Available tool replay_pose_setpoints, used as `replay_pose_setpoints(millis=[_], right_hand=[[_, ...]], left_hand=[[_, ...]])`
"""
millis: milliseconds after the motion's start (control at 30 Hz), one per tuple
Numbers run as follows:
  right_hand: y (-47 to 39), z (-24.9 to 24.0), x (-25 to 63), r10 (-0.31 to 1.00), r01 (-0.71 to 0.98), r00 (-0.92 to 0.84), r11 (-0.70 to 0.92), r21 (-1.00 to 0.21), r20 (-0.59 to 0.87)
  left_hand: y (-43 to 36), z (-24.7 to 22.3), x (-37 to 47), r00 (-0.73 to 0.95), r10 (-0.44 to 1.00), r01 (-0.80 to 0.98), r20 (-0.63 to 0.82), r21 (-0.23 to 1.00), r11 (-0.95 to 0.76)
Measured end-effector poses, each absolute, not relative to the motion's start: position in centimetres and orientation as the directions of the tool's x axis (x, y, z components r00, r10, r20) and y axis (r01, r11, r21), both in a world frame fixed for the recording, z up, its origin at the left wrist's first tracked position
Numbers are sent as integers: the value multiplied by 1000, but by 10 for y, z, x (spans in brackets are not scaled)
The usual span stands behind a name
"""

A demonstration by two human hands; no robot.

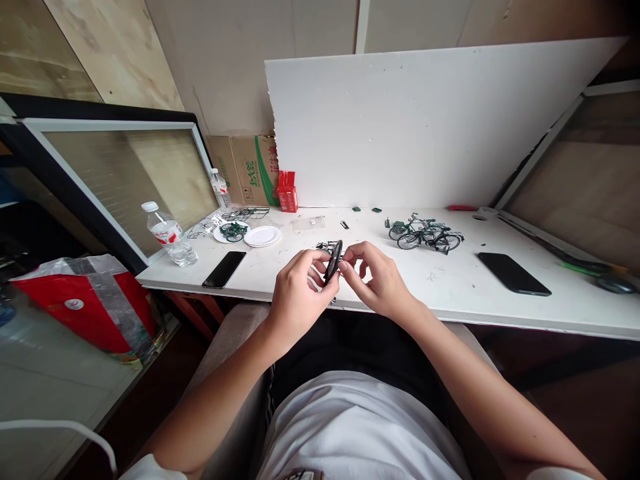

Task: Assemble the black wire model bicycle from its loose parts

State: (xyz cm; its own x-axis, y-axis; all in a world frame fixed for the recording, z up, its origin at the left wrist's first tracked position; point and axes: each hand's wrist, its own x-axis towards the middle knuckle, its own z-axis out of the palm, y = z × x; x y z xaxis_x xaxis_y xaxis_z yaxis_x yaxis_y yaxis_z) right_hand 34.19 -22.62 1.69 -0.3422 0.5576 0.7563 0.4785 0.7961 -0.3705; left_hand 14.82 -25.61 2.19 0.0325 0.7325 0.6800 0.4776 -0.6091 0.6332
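Over the front of the white table, my left hand (303,283) holds a small black model bicycle wheel (333,260) upright, its rim between thumb and fingers. My right hand (375,277) pinches at the wheel's right side near its middle; whether a tiny part sits between those fingertips is hidden. Just behind the wheel lie small black model parts (325,247), partly covered by my hands. To the right stand model bicycles, a black one (430,239) in front and a green one (399,230) behind it.
A phone (225,269) and a water bottle (170,235) are at left, near a white plate (263,236) and green bicycle parts (234,231). Another dark phone (514,273) lies at right. A red box (287,191) stands at the back against a white board (400,127).
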Motion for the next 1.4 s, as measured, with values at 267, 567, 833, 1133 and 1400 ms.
replay_pose_setpoints(millis=[267, 567, 833, 1133, 1400], right_hand=[[-224, 15, 342, 537, 493, -366, 805, -330, 760], [-226, 17, 340, 534, 483, -344, 806, -342, 772], [-226, 19, 338, 515, 424, -351, 832, -358, 782], [-227, 17, 338, 536, 406, -303, 821, -402, 788], [-224, 12, 337, 479, 376, -297, 854, -359, 826]], left_hand=[[-257, 23, 149, 26, 726, 474, 687, 631, -614], [-258, 26, 148, 37, 698, 498, 715, 592, -633], [-258, 24, 148, 51, 693, 488, 720, 587, -646], [-260, 26, 147, 40, 669, 498, 742, 566, -658], [-260, 26, 147, 50, 653, 514, 756, 541, -666]])
